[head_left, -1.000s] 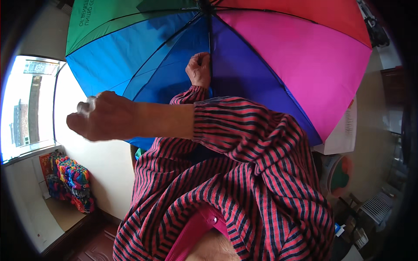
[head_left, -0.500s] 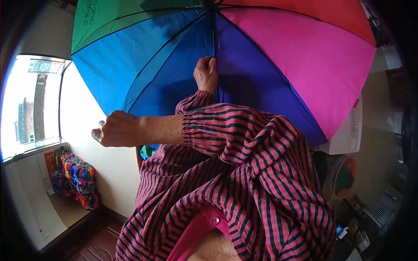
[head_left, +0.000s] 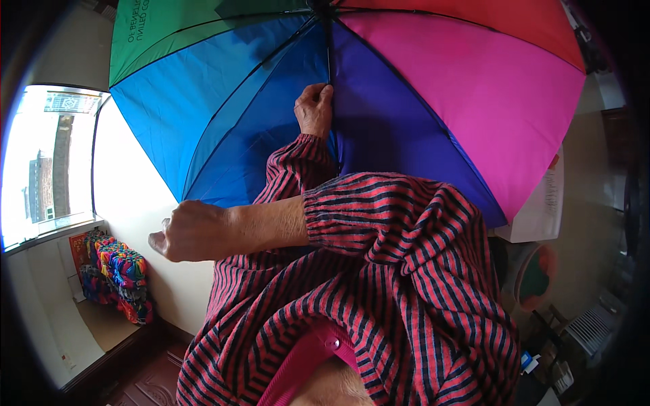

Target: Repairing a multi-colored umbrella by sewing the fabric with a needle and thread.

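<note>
An open umbrella (head_left: 406, 74) with green, blue, purple, pink and red panels spreads across the upper view, its dark hub (head_left: 319, 5) at the top edge. My left hand (head_left: 314, 111) is closed, thumb and fingers pinched at the dark rib between the blue and purple panels. Crossing in front of the left arm, my right arm reaches leftward. At its end my right hand (head_left: 196, 231) is curled closed beside the lower corner of the light blue panel. Its fingers are bent out of sight, so what they hold, if anything, is hidden.
Bundles of multicoloured material (head_left: 123, 271) sit on a ledge below the bright window (head_left: 51, 162) at left. A white box (head_left: 538, 203) stands behind the pink panel. Lower right are a round container (head_left: 538, 277) and a slatted stool (head_left: 592, 329).
My right hand has moved downward, away from the blue panel, still closed. My left hand has shifted slightly up and left, along with the umbrella rib.
</note>
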